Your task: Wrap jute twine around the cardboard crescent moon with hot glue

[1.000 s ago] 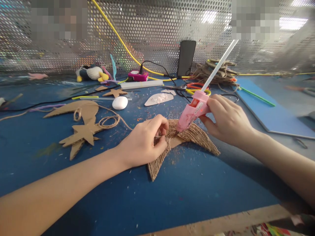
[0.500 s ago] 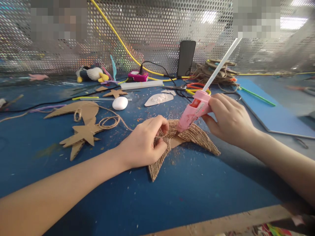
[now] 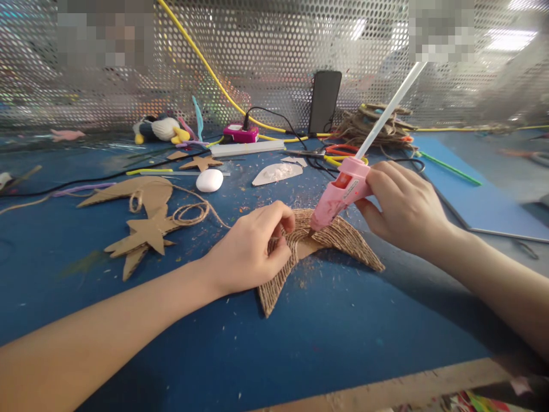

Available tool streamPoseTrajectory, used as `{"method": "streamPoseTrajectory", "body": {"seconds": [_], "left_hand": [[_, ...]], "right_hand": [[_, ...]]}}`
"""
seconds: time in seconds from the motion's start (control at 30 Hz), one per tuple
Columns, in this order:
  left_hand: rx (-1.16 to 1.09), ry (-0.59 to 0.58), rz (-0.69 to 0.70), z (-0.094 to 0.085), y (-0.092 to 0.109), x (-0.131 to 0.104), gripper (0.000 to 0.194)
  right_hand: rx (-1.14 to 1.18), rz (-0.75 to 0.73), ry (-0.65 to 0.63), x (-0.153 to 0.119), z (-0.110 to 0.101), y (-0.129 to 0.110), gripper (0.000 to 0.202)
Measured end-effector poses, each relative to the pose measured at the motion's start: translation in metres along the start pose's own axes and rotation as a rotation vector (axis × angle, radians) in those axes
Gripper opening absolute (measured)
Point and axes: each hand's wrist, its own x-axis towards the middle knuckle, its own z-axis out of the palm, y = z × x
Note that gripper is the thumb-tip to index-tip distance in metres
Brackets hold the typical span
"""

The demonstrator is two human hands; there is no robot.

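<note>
A curved cardboard piece (image 3: 351,243) covered in rows of brown twine lies on the blue table, with some bare cardboard at its inner edge. My left hand (image 3: 253,246) rests on its left part, thumb and fingers pinched on the twine (image 3: 218,219), which runs left to a loose coil. In my right hand (image 3: 403,203) is a pink glue gun (image 3: 338,197), a long white glue stick rising from its back. The gun's nozzle points down at the twine near the inner curve.
Cardboard stars and a crescent (image 3: 148,232) lie at the left, near a white oval (image 3: 209,180). Farther back are a magenta box (image 3: 241,133), scissors (image 3: 338,154), a phone (image 3: 325,102) and a twine-wrapped pile (image 3: 373,129). A blue board (image 3: 484,189) lies at the right.
The glue gun and my right hand have shifted slightly to the right, the nozzle moving along the inner curve. My left hand has stayed nearly still.
</note>
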Motion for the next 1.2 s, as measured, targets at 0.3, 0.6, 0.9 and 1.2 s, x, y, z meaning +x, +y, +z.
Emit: {"method": "streamPoseTrajectory", "body": {"seconds": [0.3, 0.6, 0.9, 1.2], "left_hand": [[-0.011, -0.01, 0.009, 0.0006, -0.0015, 0.0002, 0.024], [0.002, -0.012, 0.006, 0.0004, -0.0013, 0.0004, 0.026], [0.004, -0.008, 0.003, 0.0012, -0.0027, 0.0007, 0.025], [0.041, -0.03, -0.062, 0.0, 0.0003, 0.0023, 0.026]], "right_hand": [[-0.045, -0.076, 0.048, 0.0028, -0.0043, 0.0012, 0.013], [-0.087, -0.099, 0.075, 0.0041, -0.0069, 0.0, 0.013], [-0.03, -0.141, 0.065, 0.0024, -0.0083, 0.0033, 0.011], [0.257, -0.076, -0.011, 0.002, -0.0067, 0.0023, 0.014]]}}
